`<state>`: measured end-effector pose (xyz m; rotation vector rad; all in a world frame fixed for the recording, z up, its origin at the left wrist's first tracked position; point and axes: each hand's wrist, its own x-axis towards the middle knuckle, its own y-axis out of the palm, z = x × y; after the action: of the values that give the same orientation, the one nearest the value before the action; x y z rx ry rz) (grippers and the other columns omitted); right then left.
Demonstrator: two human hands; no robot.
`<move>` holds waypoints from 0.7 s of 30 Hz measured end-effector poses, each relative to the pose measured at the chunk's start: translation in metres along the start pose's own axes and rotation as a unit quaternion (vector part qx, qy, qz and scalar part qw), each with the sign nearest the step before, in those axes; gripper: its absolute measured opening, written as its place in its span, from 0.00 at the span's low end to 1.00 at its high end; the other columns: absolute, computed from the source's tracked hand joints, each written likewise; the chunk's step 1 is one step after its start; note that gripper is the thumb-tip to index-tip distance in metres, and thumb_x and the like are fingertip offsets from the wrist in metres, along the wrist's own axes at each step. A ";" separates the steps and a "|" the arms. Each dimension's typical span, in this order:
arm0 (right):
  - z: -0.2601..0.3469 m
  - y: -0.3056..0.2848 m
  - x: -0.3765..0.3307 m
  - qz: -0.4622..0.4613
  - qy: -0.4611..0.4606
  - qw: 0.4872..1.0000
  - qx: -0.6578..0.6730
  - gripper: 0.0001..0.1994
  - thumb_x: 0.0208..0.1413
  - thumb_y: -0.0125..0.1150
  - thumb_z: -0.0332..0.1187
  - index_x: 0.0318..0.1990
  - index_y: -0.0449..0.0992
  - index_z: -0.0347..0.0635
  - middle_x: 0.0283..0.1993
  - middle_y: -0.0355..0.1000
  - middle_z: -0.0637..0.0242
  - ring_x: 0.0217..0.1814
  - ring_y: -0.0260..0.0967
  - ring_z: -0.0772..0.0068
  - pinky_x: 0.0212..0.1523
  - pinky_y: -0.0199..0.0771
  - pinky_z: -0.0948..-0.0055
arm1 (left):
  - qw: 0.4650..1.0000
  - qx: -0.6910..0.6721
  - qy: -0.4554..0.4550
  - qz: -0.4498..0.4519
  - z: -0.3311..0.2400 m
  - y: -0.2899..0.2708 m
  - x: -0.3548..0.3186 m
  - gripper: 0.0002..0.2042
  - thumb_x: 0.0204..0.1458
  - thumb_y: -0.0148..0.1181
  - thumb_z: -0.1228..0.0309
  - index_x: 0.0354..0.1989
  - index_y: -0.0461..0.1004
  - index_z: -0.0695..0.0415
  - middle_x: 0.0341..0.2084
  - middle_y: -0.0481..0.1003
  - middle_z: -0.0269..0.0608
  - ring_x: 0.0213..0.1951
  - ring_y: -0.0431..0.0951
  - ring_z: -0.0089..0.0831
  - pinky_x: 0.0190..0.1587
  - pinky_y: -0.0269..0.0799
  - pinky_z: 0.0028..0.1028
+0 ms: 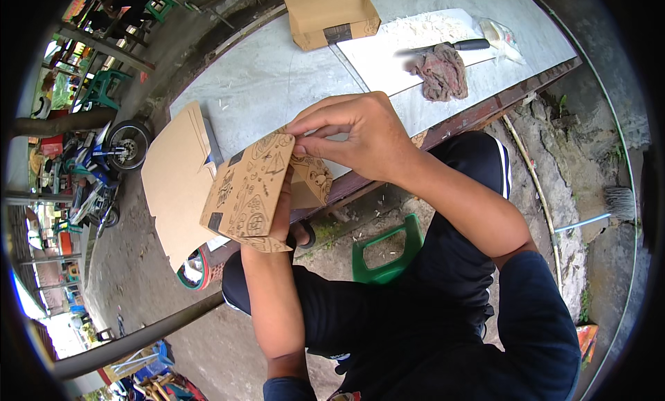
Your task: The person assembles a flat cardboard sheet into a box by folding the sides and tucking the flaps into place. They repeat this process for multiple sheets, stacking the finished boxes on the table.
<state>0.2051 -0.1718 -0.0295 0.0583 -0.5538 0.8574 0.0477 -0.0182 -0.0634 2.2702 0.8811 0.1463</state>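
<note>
In the head view, a person sits at the near edge of the bench (270,68), holding up a part-folded cardboard box (246,186), brown with dark printed drawings, over the bench's near edge, toward its left end. The right hand (353,134) pinches the box's upper corner, thumb against fingertips. The left hand (281,217) grips it from below and behind; most of its fingers are hidden by the card.

Some flat cardboard sheets (176,172) stick out past the bench's left end, with a round tub (194,269) lower down beneath them. At the bench's far edge stands another box (357,32), its lid raised. Toward the bench's right end I see a white board (360,58) carrying pale shreds (426,28), a dark-handled knife (471,45), a crumpled rag (443,74) touching the knife, and a clear plastic bag (503,40).

A green stool (414,233) is on the ground at the bench's near side. Well beyond the bench's left end there's a blue motorcycle (104,155); off its right end, a broom (620,203).
</note>
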 end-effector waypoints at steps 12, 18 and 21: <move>0.002 -0.002 -0.005 0.001 0.069 0.996 0.048 0.13 0.51 0.78 0.25 0.45 0.87 0.37 0.45 0.85 0.56 0.43 0.86 0.64 0.45 0.89 0.74 | 0.992 0.090 0.020 0.084 -0.006 -0.007 -0.002 0.21 0.67 0.59 0.58 0.59 0.78 0.61 0.58 0.80 0.49 0.60 0.80 0.43 0.64 0.76 0.45; -0.001 -0.004 -0.005 0.023 0.125 0.990 0.055 0.13 0.51 0.79 0.27 0.45 0.87 0.36 0.46 0.85 0.56 0.45 0.85 0.67 0.47 0.86 0.71 | 0.994 0.092 -0.012 0.057 0.001 0.002 -0.002 0.18 0.64 0.65 0.70 0.60 0.78 0.64 0.57 0.80 0.50 0.58 0.81 0.39 0.62 0.79 0.40; -0.011 -0.005 -0.003 0.028 0.114 0.992 0.040 0.14 0.53 0.78 0.26 0.47 0.85 0.36 0.47 0.84 0.59 0.48 0.83 0.71 0.50 0.85 0.71 | 0.993 0.101 -0.016 0.063 -0.002 0.006 -0.003 0.19 0.63 0.66 0.70 0.61 0.76 0.64 0.56 0.80 0.51 0.58 0.81 0.40 0.60 0.80 0.41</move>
<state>0.2119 -0.1743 -0.0394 0.0166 -0.3073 0.9268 0.0484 -0.0223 -0.0574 2.5099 0.7648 0.0788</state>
